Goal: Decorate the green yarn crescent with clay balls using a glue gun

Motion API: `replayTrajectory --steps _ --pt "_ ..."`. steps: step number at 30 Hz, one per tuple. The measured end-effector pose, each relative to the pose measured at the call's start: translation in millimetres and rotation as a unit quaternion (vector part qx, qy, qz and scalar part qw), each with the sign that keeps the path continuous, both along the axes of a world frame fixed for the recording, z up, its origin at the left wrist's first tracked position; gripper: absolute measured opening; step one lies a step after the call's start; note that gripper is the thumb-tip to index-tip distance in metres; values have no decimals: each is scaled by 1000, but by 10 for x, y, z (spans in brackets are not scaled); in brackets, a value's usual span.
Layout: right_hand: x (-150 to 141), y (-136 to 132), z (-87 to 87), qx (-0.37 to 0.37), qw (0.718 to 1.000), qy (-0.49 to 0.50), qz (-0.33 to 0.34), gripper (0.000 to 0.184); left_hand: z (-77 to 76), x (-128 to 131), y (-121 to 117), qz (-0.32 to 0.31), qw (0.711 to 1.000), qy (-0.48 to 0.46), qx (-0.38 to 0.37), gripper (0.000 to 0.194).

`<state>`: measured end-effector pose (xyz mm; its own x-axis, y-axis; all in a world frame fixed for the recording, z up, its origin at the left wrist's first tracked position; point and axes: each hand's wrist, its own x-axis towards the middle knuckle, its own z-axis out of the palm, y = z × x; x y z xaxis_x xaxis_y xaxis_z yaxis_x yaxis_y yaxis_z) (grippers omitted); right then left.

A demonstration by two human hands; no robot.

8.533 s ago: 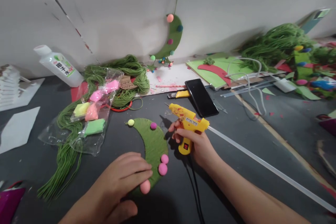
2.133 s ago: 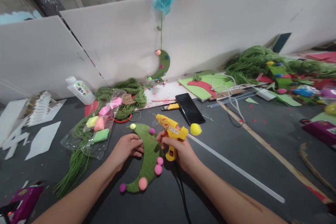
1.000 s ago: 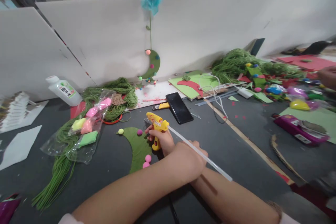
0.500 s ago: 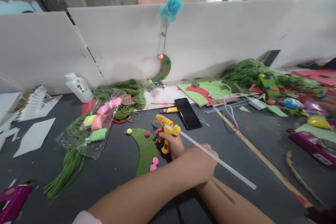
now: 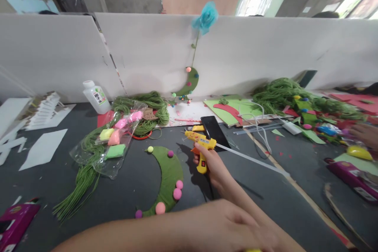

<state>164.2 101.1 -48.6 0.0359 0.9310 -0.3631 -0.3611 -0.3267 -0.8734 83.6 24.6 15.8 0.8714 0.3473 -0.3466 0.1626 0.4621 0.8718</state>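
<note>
My right hand (image 5: 212,165) is closed round the grip of a yellow glue gun (image 5: 201,145), nozzle pointing left, a clear glue stick (image 5: 251,160) trailing from its back. The gun stands just right of a green yarn-wrapped crescent (image 5: 169,171) that lies flat on the dark table with several small pink, purple and yellow pom-poms on it. My left hand (image 5: 233,224) lies across my right forearm at the bottom edge. Its fingers are curled, and a small yellow thing (image 5: 251,250) shows under them.
A black phone (image 5: 214,129) lies behind the gun. A clear bag of coloured clay (image 5: 113,145), green yarn (image 5: 144,106) and a white bottle (image 5: 96,96) are at the left. Another person's hand (image 5: 366,134) and purple boxes (image 5: 354,175) are at the right.
My left hand left the crescent, crossed over my right arm and drew back toward me. The crescent now lies uncovered. The glue gun shifted a little right of it.
</note>
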Motion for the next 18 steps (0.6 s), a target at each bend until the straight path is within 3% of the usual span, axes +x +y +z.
replayTrajectory --steps 2,4,6,7,10,13,18 --pt "-48 -8 6 -16 1000 10 -5 22 77 -425 130 75 997 36 -2 30" --pt "-113 -49 24 -27 999 20 -8 21 93 -877 262 213 971 92 54 31" --pt "-183 -116 48 -35 999 26 -11 19 18 -1282 345 325 930 138 103 33" --pt "-218 -157 59 -40 999 27 -12 19 -52 -1443 360 348 917 160 111 33" --pt "-322 -282 85 -55 998 24 -13 21 -321 -1707 316 354 903 219 102 38" --pt "-419 -377 96 -64 998 20 -6 22 -531 -1697 241 326 910 243 79 41" --pt "-400 -361 58 -60 998 -12 19 20 -573 -1631 253 323 914 234 74 39"
